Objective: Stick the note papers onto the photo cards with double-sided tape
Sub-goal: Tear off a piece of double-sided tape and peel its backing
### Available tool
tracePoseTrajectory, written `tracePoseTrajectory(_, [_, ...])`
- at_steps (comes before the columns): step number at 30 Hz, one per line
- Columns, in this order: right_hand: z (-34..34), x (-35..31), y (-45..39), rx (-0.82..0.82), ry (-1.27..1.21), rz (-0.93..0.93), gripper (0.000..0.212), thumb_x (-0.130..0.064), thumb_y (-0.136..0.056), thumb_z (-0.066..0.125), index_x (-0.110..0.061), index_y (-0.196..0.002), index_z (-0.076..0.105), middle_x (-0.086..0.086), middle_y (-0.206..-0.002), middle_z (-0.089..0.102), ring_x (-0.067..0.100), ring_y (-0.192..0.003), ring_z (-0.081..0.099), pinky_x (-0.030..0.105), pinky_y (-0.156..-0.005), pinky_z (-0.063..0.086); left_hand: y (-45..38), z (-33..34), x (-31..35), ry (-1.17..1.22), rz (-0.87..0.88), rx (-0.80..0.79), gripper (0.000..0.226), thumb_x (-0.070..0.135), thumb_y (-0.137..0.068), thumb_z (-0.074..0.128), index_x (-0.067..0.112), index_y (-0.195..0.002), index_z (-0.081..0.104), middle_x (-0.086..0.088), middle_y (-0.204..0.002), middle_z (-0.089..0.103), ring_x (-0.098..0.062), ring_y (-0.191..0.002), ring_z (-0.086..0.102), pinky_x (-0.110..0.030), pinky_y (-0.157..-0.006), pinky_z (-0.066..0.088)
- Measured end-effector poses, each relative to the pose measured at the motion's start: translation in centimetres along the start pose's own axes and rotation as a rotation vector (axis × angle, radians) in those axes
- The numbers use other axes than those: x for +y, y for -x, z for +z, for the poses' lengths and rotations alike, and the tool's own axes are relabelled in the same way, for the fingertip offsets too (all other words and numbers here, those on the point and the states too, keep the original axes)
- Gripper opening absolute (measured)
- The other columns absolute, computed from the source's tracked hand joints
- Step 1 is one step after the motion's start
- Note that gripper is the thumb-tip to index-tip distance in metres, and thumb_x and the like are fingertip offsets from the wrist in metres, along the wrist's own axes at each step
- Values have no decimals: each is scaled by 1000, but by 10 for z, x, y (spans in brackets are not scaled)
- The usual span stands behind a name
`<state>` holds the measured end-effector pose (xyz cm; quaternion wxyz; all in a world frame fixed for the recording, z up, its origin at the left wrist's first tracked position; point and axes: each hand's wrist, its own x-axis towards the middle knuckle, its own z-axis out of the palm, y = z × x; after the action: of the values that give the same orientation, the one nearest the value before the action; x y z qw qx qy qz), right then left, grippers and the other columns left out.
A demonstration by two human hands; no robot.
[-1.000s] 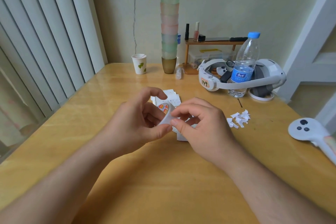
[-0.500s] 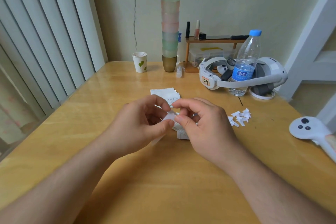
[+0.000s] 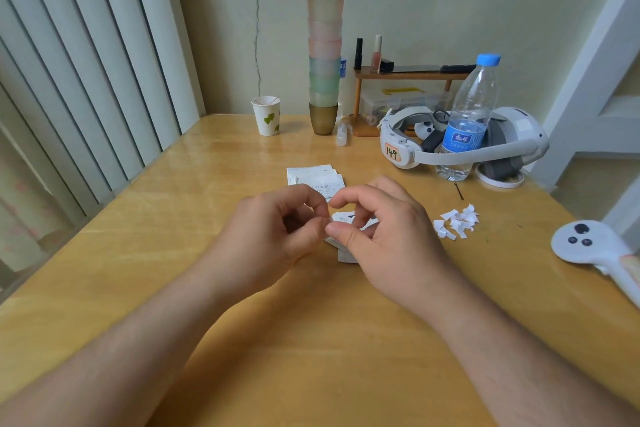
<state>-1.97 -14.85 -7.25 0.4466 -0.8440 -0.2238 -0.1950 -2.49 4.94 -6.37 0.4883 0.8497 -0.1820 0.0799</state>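
Far left on the wooden table [image 3: 180, 204]: a paper cup [image 3: 266, 115] with a green leaf print, upright near the back edge. Just right of it stands a tall stack of tinted plastic cups [image 3: 324, 52].

Centre: a small pile of white note papers [image 3: 313, 179] lies flat, printed side up, beyond the hands. The left hand [image 3: 273, 236] and the right hand [image 3: 388, 236] meet at mid-table, fingers curled, thumb and forefinger tips brought together. Both appear to pinch a small pale item between them — too small and too hidden to identify. Directly under and behind the right hand's fingers lie white photo cards [image 3: 348, 255], partly covered; one shows a dark printed mark.

Right of the hands: a cluster of torn white paper scraps [image 3: 457, 222] on the tabletop. Behind it, a clear water bottle [image 3: 467, 121] with a blue cap stands upright against a white VR headset [image 3: 485, 146]. Far right — a white handheld controller [image 3: 588, 246] lies near the table edge.
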Motion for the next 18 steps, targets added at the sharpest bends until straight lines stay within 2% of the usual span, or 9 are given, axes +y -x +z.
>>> tracePoseTrajectory(3, [0,-1,-2,3,-8,28,18,-24,-87,83,-34,-99,74,-17,-97,57,10,-88,61,31,-76,57,0,0,0,-6,13,-29,10,25,-100,69,27,-91,68,-5,-74,68,-30,-66,53,-29,-59,45])
tracePoseTrajectory(5, [-2,-2,-2,-6,-4,62,14,-23,-87,83,-33,-94,75,-17,-96,63,9,-87,63,29,-75,56,1,0,2,-9,9,-45,10,28,-101,68,27,-91,68,-1,-73,66,-16,-61,49,-24,-59,43])
tracePoseTrajectory(7, [-3,-2,-2,-18,-2,90,10,-24,-87,82,-31,-93,78,-17,-91,66,8,-84,64,28,-74,55,2,0,4,3,-13,-64,12,29,-102,66,25,-91,69,6,-69,61,-9,-59,44,-18,-55,37])
tracePoseTrajectory(11, [-4,0,-2,4,38,78,6,-28,-85,84,-28,-87,79,-15,-87,68,8,-80,65,36,-74,56,2,0,5,33,-33,-81,8,23,-100,69,23,-91,71,11,-69,62,-8,-58,46,-19,-55,39])
tracePoseTrajectory(14, [-4,1,-2,6,57,54,9,-26,-86,84,-27,-82,76,-15,-85,67,9,-80,64,36,-71,55,2,1,5,35,-36,-93,11,13,-93,74,23,-92,70,11,-71,68,-9,-60,51,-21,-59,44])
tracePoseTrajectory(18, [-5,0,-2,-9,66,10,10,-24,-89,79,-27,-83,72,-16,-86,63,10,-79,63,33,-69,54,2,2,3,37,-18,-93,15,12,-94,72,25,-97,65,10,-73,67,-12,-63,51,-27,-61,45])
